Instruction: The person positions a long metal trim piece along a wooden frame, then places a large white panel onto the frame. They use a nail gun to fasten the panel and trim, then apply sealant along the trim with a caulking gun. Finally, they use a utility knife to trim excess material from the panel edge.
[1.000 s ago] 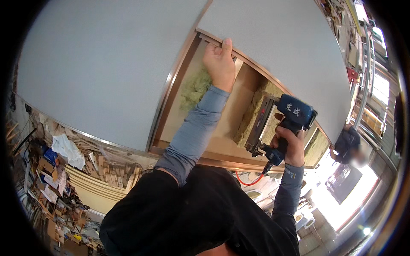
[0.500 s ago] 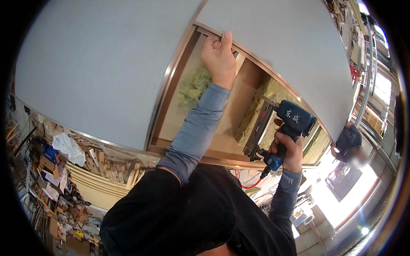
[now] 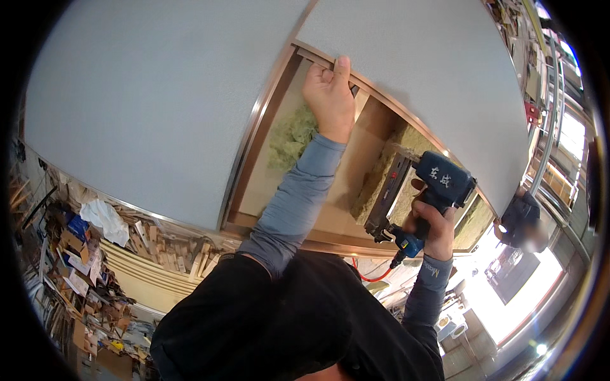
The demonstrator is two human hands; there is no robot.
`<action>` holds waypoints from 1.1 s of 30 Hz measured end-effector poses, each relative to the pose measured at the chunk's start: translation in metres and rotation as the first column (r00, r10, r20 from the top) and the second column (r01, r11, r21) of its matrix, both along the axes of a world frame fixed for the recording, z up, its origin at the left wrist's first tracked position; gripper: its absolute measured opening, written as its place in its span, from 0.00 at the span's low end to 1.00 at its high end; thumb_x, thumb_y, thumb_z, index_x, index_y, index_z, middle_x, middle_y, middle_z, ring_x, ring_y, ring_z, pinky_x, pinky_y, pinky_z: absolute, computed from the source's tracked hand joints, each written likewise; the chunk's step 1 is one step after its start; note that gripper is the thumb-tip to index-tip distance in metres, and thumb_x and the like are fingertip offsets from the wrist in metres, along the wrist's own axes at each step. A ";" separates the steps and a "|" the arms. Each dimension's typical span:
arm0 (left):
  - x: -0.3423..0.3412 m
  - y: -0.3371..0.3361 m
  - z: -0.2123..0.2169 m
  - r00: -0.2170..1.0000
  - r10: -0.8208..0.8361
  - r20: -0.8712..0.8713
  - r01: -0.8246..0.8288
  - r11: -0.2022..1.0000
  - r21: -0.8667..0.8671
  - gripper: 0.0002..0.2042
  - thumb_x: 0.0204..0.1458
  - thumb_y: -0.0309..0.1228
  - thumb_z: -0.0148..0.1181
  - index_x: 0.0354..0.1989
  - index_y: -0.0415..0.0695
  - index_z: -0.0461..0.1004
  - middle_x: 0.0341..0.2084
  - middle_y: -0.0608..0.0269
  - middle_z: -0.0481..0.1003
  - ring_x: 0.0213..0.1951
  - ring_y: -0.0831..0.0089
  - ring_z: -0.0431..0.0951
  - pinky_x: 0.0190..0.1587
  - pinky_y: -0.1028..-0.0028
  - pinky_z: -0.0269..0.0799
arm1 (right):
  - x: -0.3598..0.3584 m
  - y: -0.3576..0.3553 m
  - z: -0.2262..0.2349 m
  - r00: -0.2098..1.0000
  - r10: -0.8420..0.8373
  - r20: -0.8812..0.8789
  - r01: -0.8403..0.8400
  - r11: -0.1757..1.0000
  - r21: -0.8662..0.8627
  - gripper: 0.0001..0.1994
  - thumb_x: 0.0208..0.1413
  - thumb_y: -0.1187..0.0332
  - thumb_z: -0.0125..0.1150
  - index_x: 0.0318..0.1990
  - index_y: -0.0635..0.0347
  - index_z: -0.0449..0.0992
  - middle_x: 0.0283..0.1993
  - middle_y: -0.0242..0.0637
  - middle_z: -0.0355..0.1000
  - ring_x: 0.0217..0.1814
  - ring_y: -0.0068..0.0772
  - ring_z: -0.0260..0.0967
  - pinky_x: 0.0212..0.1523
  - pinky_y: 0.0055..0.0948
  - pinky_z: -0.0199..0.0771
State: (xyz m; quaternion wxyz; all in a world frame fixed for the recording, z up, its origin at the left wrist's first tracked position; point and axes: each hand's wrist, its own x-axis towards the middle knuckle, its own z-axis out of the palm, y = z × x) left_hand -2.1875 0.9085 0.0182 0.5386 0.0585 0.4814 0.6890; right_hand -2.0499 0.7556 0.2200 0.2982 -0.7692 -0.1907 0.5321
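My left hand [image 3: 330,105] is closed on the metal-edged rim of a grey panel [image 3: 419,63], thumb on top and fingers curled under. Below that rim is an opening in a copper-coloured metal frame [image 3: 251,136]. Inside lie loose yellow-green insulation wool [image 3: 291,136], a wooden crosspiece [image 3: 375,117] and a thicker wool slab [image 3: 368,193]. My right hand [image 3: 437,228] grips a dark blue pneumatic nail gun [image 3: 445,178] by its handle, holding it over the opening's right part. Its long magazine [image 3: 387,200] slants down to the left. Whether a finger presses the trigger is hidden.
A red air hose [image 3: 375,278] hangs below the gun. Another large grey panel [image 3: 146,114] spans the left. Beyond the bench edge are wood offcuts [image 3: 168,251], a white bag [image 3: 105,221] and cardboard scraps. Another person [image 3: 522,219] is at the far right, near a bright doorway.
The whole view has shifted slightly, so everything sits a little lower and further right. Both hands keep their holds, on the panel's rim and the nail gun.
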 end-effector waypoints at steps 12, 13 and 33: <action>0.000 -0.003 0.013 0.988 -0.098 -0.118 0.090 0.993 -0.072 0.16 0.60 0.30 0.69 0.27 0.45 0.66 0.23 0.77 0.65 0.27 0.86 0.60 0.28 0.78 0.59 | 0.008 0.002 -0.005 0.999 -0.026 -0.030 0.024 0.998 -0.056 0.26 0.51 0.73 0.58 0.60 0.75 0.70 0.26 0.33 0.65 0.18 0.30 0.66 0.24 0.31 0.73; -0.001 -0.004 0.017 0.983 -0.119 -0.139 0.108 0.990 -0.088 0.16 0.60 0.30 0.69 0.27 0.45 0.66 0.23 0.77 0.64 0.27 0.86 0.60 0.28 0.79 0.59 | 0.008 0.003 -0.004 0.999 -0.020 -0.036 0.018 0.998 -0.053 0.25 0.52 0.74 0.58 0.59 0.74 0.71 0.26 0.34 0.66 0.19 0.30 0.67 0.25 0.31 0.74; 0.000 -0.001 0.008 1.000 -0.001 -0.029 0.002 1.000 0.027 0.18 0.62 0.30 0.67 0.24 0.45 0.63 0.19 0.78 0.61 0.23 0.87 0.56 0.23 0.79 0.54 | 0.002 0.004 -0.007 0.999 -0.018 0.049 0.021 0.998 -0.053 0.26 0.51 0.74 0.57 0.59 0.77 0.70 0.25 0.34 0.65 0.17 0.29 0.66 0.24 0.30 0.73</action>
